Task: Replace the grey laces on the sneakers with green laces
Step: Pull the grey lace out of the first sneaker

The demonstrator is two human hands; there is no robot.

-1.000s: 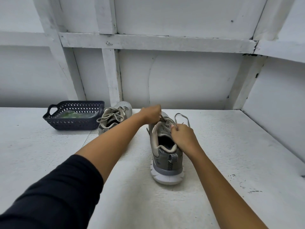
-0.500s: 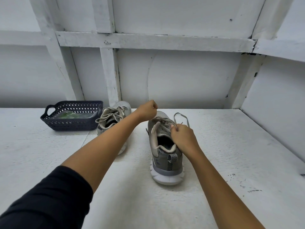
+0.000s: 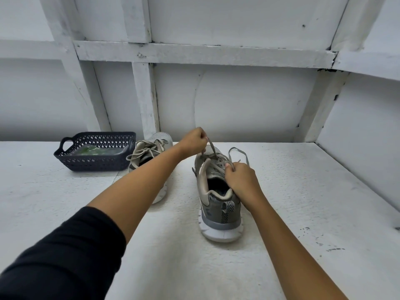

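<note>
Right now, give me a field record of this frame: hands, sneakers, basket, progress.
left hand: pinches grey lace, lifted above the near sneaker
right hand: grips that lace by the sneaker's collar
far sneaker: laced grey, beside basket
basket: holds a green packet
progress: no green lace threaded yet

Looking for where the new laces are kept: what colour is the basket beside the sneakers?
Dark blue-grey basket with perforated sides; the head view shows it best.
</note>
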